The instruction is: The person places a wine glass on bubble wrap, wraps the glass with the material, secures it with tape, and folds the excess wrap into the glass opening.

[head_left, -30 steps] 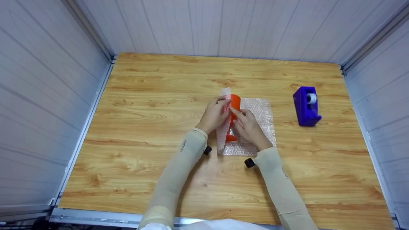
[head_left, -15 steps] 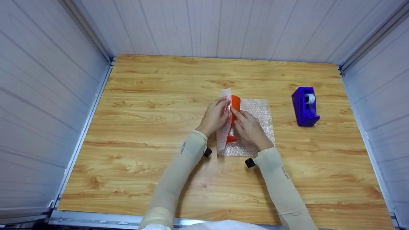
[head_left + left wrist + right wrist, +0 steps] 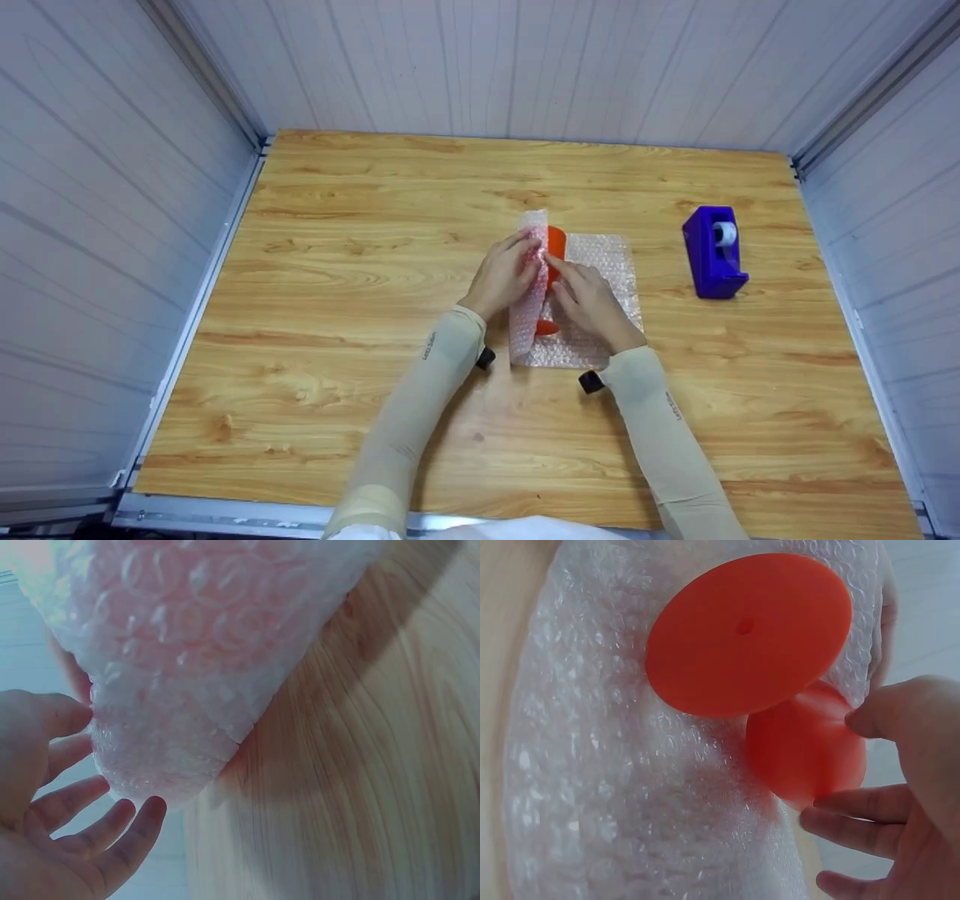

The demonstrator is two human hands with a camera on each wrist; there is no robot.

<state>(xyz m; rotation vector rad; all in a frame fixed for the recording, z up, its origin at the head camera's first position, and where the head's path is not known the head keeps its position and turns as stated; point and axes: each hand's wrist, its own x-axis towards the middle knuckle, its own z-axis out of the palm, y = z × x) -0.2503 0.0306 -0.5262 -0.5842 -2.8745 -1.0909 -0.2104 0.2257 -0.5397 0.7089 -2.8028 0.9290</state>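
Observation:
An orange-red goblet [image 3: 556, 244] with a round foot [image 3: 750, 634] lies on a sheet of bubble wrap [image 3: 611, 262]. The sheet's left side is folded up over the goblet's left side. My left hand [image 3: 499, 276] holds this flap against the cup from the left; its fingertips [image 3: 154, 810] rest on the wrap in the left wrist view. From the right, my right hand [image 3: 592, 300] holds the goblet's cup, thumb on one side and fingers on the other. Its index fingertip reaches the flap's edge. The foot sticks out toward me, and the flap hides part of the cup and stem.
A blue tape dispenser [image 3: 712, 255] with a roll of clear tape stands to the right of the wrap. Everything rests on a wooden table [image 3: 337, 225], with pale panels [image 3: 405, 67] at the back and both sides.
The flap's edge has shifted slightly right over the goblet, covering a little more of it. Both hands keep nearly the same places.

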